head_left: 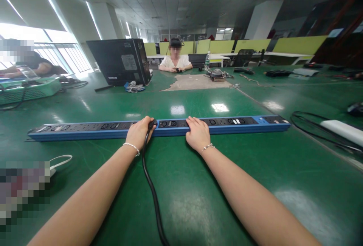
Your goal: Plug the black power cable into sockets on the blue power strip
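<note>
A long blue power strip [181, 132] with black sockets along its top lies across the green table. My left hand [139, 134] is closed on a black plug [153, 123] at the strip's middle. From the plug a thick black cable [150, 180] runs down towards me. Whether the plug sits fully in a socket is hidden by my fingers. To the right, my right hand [197, 132] lays its fingers over the strip's top and grips it, holding no other object. Both wrists wear bracelets.
Beyond the strip stand a black computer case [119, 62], gloves [134, 87] and a water bottle [207, 61]. A green basket [42, 87] is at left. At right lie a white bar [344, 130] and dark cables [309, 121]. A person [175, 62] sits opposite, another at far left.
</note>
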The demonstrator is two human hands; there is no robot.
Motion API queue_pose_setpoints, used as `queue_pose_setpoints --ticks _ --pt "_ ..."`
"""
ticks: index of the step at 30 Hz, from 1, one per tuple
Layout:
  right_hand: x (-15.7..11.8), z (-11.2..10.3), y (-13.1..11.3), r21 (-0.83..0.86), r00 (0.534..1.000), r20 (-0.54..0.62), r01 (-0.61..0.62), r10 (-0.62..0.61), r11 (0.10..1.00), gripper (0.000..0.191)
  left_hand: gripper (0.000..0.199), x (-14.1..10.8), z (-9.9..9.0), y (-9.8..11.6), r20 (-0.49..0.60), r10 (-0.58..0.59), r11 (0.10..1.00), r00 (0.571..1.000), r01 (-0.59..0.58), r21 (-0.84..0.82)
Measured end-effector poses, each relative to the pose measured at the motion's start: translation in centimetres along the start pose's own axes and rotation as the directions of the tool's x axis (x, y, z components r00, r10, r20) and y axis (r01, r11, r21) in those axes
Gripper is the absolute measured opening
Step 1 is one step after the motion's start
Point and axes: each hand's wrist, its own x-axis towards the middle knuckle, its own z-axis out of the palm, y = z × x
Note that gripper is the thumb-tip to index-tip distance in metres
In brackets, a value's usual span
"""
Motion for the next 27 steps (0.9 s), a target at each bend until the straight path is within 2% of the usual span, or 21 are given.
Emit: queue_pose_setpoints --ticks 4,11,22,24,27 --pt "0.0 0.0 0.1 -0.002 1.000 0.009 0.011 -0.011 1.000 0.052 0.028 -0.2 0.3 0.2 -0.032 -0.004 1.000 0.999 0.004 0.002" --pt "-0.1 0.1 0.2 -0.003 1.000 -0.013 0.017 -0.017 1.000 0.051 0.028 0.0 0.4 0.3 -0.027 -0.029 0.999 0.999 0.029 0.015" --pt "-0.1 0.0 0.2 0.001 1.000 -0.013 0.027 -0.027 1.000 0.051 0.029 0.2 1.7 0.0 -0.113 -0.064 0.991 0.992 0.050 -0.121" --pt "0.0 0.0 0.2 -0.001 1.000 -0.012 0.028 -0.028 1.000 0.051 0.031 0.3 0.9 0.0 -0.201 -0.157 0.975 0.967 0.120 -0.188" --pt "0.0 0.0 0.2 -0.005 0.999 -0.010 0.032 -0.032 0.999 0.051 0.037 0.6 -1.0 -1.2 -0.310 -0.362 0.919 0.879 0.280 -0.279"
